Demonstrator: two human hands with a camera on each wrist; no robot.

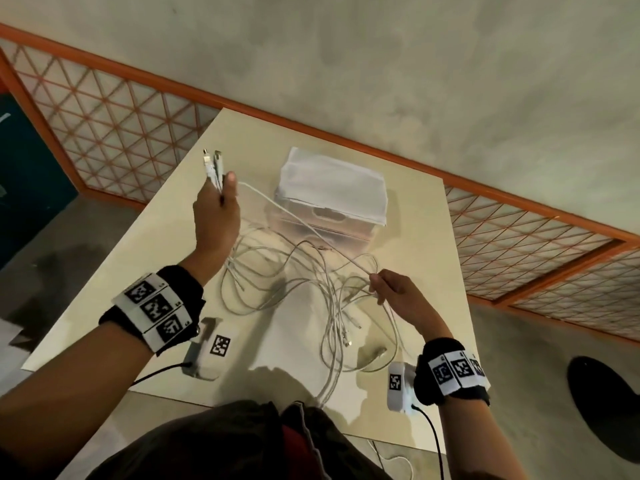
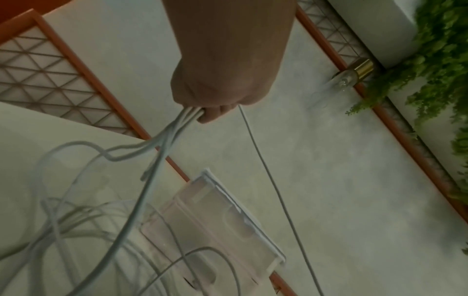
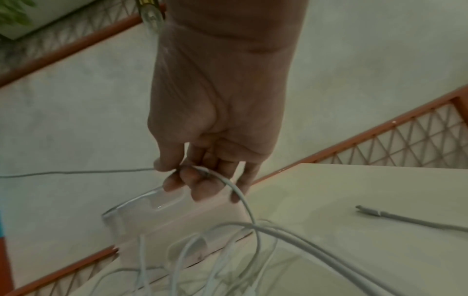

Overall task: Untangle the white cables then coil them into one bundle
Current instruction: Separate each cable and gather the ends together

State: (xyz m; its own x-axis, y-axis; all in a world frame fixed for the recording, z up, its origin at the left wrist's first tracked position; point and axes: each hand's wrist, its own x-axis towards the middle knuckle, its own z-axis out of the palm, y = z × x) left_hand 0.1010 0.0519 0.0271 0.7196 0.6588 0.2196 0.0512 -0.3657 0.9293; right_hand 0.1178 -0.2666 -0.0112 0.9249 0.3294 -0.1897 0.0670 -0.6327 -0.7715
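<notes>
A tangle of white cables (image 1: pixel 298 289) lies spread on the cream table (image 1: pixel 415 244). My left hand (image 1: pixel 216 209) is raised over the table's left side and grips several cable ends, their plugs (image 1: pixel 212 161) sticking up past the fingers. In the left wrist view the gripped strands (image 2: pixel 177 122) hang down from the fist (image 2: pixel 215 90) to the pile. One cable (image 1: pixel 294 220) runs taut from the left hand to my right hand (image 1: pixel 391 289), which pinches it between thumb and fingers (image 3: pixel 187 176) above the tangle's right side.
A clear plastic box (image 1: pixel 332 202) with a white lid stands behind the cables. Two white marker blocks (image 1: pixel 207 348) (image 1: pixel 398 386) sit at the near edge. A loose plug end (image 3: pixel 367 210) lies on the table's right. Some cables hang over the near edge (image 1: pixel 325 393).
</notes>
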